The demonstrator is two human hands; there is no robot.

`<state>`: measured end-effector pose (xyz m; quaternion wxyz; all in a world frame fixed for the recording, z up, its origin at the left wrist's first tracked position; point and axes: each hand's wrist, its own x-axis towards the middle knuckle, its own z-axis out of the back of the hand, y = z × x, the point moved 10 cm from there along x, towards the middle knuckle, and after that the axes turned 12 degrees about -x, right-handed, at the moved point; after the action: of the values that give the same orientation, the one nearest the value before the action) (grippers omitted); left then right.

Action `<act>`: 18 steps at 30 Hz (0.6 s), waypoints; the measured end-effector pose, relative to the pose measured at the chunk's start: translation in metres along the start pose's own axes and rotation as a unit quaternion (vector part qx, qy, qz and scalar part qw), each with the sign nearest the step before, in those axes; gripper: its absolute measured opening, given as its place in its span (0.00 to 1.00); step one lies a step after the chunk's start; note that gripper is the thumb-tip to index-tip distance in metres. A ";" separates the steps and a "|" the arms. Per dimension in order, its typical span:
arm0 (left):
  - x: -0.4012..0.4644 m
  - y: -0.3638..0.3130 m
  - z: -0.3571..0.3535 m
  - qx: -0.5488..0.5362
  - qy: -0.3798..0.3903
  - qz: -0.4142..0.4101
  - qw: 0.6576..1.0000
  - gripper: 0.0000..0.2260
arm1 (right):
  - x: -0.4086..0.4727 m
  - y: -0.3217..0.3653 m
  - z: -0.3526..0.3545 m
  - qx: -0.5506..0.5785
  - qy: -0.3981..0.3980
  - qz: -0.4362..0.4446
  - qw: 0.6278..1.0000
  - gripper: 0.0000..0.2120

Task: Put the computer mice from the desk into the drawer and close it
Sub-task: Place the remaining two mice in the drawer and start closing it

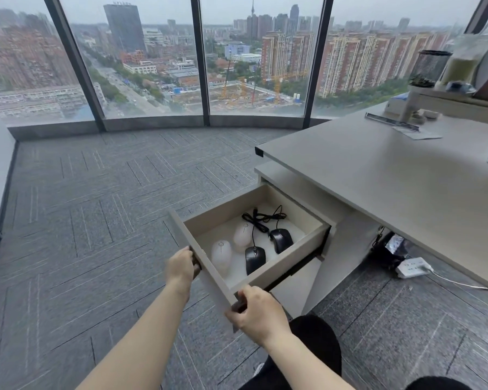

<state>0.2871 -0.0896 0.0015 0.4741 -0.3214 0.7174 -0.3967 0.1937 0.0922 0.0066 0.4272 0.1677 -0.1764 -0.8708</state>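
The beige drawer (290,258) under the desk (392,175) stands pulled out. Inside lie two white mice, one near the front (221,254) and one behind it (242,234), and two black wired mice, one in the middle (255,258) and one further right (281,240), their black cables coiled at the back. My left hand (181,267) grips the left end of the drawer's front panel. My right hand (255,312) grips the panel's right end, fingers curled over its edge.
A white power strip (413,267) with a cable lies on the grey carpet under the desk beside dark cabling. The desk's far end holds a mesh pen cup (430,67), a metal ruler (392,123) and papers. Floor-to-ceiling windows run along the back.
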 end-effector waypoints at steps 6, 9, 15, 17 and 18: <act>0.011 0.013 -0.043 -0.028 0.041 0.017 0.999 0.19 | 0.013 -0.034 0.019 0.021 -0.032 -0.040 0.998 0.16; 0.017 0.019 -0.062 -0.028 0.048 0.017 0.998 0.20 | 0.018 -0.056 0.029 0.039 -0.042 -0.070 0.996 0.16; 0.041 0.037 -0.125 -0.030 0.076 0.023 0.996 0.21 | 0.031 -0.107 0.056 0.092 -0.079 -0.146 0.982 0.12; 0.047 0.042 -0.144 -0.031 0.081 0.025 0.996 0.21 | 0.033 -0.124 0.065 0.102 -0.105 -0.174 0.974 0.15; 0.051 0.044 -0.153 -0.031 0.083 0.025 0.996 0.21 | 0.035 -0.133 0.069 0.102 -0.114 -0.189 0.970 0.17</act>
<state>0.1231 -0.0711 -0.0231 0.4127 -0.2842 0.7740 -0.3871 0.0522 0.1518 0.0023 0.2128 0.1402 -0.2766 -0.9266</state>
